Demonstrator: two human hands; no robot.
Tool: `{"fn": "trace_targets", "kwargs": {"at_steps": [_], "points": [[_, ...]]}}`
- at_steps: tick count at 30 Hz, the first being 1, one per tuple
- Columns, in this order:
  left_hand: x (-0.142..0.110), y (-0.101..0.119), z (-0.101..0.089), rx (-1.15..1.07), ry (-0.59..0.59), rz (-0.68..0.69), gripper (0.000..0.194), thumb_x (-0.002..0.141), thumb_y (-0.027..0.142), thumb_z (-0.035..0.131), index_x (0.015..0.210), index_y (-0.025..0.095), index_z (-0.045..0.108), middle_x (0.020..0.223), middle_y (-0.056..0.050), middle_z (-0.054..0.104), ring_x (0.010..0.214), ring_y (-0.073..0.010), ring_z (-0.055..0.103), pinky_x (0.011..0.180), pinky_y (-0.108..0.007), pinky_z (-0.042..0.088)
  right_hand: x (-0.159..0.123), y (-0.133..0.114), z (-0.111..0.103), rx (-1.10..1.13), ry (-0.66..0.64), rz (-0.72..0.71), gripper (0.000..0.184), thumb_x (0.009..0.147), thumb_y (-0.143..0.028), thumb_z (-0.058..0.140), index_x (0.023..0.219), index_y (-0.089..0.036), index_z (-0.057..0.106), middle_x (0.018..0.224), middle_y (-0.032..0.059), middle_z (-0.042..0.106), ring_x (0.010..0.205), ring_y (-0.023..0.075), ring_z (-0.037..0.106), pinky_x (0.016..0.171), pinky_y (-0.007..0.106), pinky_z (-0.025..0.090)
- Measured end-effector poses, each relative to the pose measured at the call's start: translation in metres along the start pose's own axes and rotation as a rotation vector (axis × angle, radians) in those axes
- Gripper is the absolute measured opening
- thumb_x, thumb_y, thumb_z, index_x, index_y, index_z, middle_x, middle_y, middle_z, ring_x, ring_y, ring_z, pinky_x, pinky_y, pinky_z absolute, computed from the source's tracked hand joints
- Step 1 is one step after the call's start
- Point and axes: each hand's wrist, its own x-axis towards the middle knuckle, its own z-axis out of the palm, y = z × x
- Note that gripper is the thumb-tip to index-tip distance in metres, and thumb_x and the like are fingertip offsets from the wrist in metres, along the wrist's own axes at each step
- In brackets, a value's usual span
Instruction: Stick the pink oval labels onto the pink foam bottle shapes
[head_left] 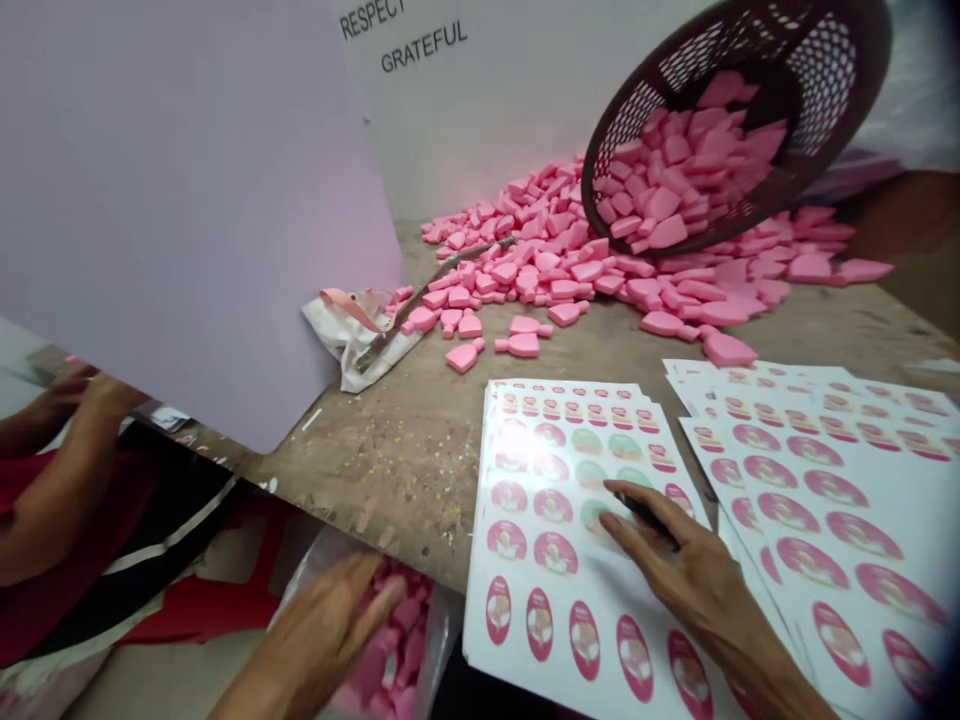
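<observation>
My right hand (686,570) rests over a stack of sticker sheets (517,600), its fingers closed on a slim black tool (645,515) whose exact kind I cannot make out. Its fingertips are by the pale green bare spots on the top sheet, among pink and white labels. Below the table's front edge, my left hand (322,625) is over a clear plastic bag (442,620) of pink bottle-shaped pieces (405,640). That hand is blurred, with fingers stretched and thumb apart, and nothing shows in it.
Pink bottle-shaped pieces lie heaped on the table (390,460), spilling from a tipped brown basket (840,130). More sticker sheets (810,480) lie at right. A pale upright board (187,200) stands at left, near a white cloth bag (352,345). Beyond it are another person's arms (82,450).
</observation>
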Motion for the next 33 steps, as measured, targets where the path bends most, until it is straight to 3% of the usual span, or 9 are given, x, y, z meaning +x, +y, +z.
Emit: {"fn": "trace_targets", "kwargs": {"at_steps": [4,8,12,15,17,20,23,26,33], "points": [[0.131,0.032,-0.002,0.107,0.249,0.09,0.027,0.091,0.036,0.044,0.101,0.019,0.062,0.103,-0.011,0.065,0.099,-0.0287,0.061,0.086,-0.042,0.047,-0.005,0.001,0.006,-0.048,0.036,-0.089,0.044,0.078,-0.054,0.058,0.111,-0.026,0.063,0.11,0.007,0.068,0.091,0.024,0.068,0.08,0.034,0.056],[0.258,0.055,0.022,-0.109,0.521,0.165,0.02,0.075,0.023,0.07,0.094,0.023,0.063,0.12,-0.01,0.061,0.121,-0.0368,0.049,0.099,-0.053,0.038,-0.019,0.007,-0.007,-0.096,0.073,-0.024,0.042,0.08,-0.052,0.057,0.111,-0.026,0.062,0.102,0.0065,0.071,0.089,0.0225,0.069,0.07,0.028,0.057],[0.309,0.062,0.039,-0.323,0.51,0.045,0.014,0.078,0.024,0.068,0.085,0.016,0.059,0.116,-0.014,0.062,0.124,-0.0358,0.046,0.097,-0.048,0.041,-0.032,0.014,-0.022,-0.099,0.109,0.056,0.041,0.08,-0.053,0.056,0.108,-0.024,0.061,0.093,0.0064,0.072,0.085,0.0215,0.069,0.062,0.025,0.056],[0.299,0.064,0.039,-0.358,0.442,-0.002,0.02,0.087,0.028,0.054,0.095,0.009,0.056,0.114,-0.014,0.06,0.123,-0.0306,0.047,0.095,-0.041,0.042,-0.031,0.016,-0.026,-0.096,0.144,0.077,0.04,0.084,-0.054,0.051,0.107,-0.023,0.06,0.086,0.006,0.07,0.08,0.0202,0.068,0.062,0.025,0.053],[0.271,0.068,0.039,-0.355,0.399,-0.025,0.022,0.089,0.03,0.05,0.094,0.009,0.057,0.102,-0.011,0.064,0.108,-0.027,0.058,0.087,-0.039,0.046,-0.026,0.016,-0.024,-0.112,0.147,0.057,0.037,0.087,-0.053,0.047,0.106,-0.023,0.058,0.085,0.0054,0.068,0.077,0.0191,0.066,0.062,0.027,0.051],[0.202,0.078,0.049,-0.461,0.253,-0.036,0.029,0.089,0.04,0.05,0.085,0.014,0.062,0.08,-0.007,0.068,0.072,-0.0188,0.065,0.066,-0.03,0.052,-0.019,0.013,-0.016,-0.194,0.103,-0.057,0.026,0.09,-0.045,0.046,0.097,-0.023,0.056,0.083,0.0041,0.066,0.073,0.0188,0.062,0.065,0.031,0.046],[0.127,0.091,0.07,-0.896,-0.056,-0.126,0.038,0.085,0.047,0.055,0.1,0.014,0.062,0.082,-0.007,0.068,0.064,-0.0173,0.066,0.052,-0.025,0.052,-0.017,0.006,-0.004,-0.307,0.058,-0.242,0.019,0.091,-0.038,0.048,0.086,-0.022,0.057,0.077,0.0023,0.064,0.07,0.0184,0.058,0.069,0.034,0.04],[0.077,0.1,0.089,-1.049,-0.1,-0.247,0.04,0.083,0.048,0.057,0.104,0.014,0.06,0.077,-0.006,0.068,0.061,-0.0165,0.067,0.053,-0.024,0.054,-0.024,-0.001,0.008,-0.396,0.068,-0.364,0.014,0.092,-0.032,0.05,0.088,-0.02,0.058,0.08,0.0029,0.064,0.074,0.019,0.057,0.071,0.034,0.036],[0.051,0.108,0.099,-1.128,-0.103,-0.304,0.044,0.083,0.051,0.056,0.103,0.013,0.053,0.084,-0.012,0.07,0.074,-0.0244,0.072,0.051,-0.024,0.056,-0.037,-0.004,0.027,-0.557,0.161,-0.431,0.014,0.091,-0.027,0.051,0.09,-0.018,0.061,0.076,0.0045,0.062,0.075,0.0198,0.052,0.07,0.034,0.031]]}}
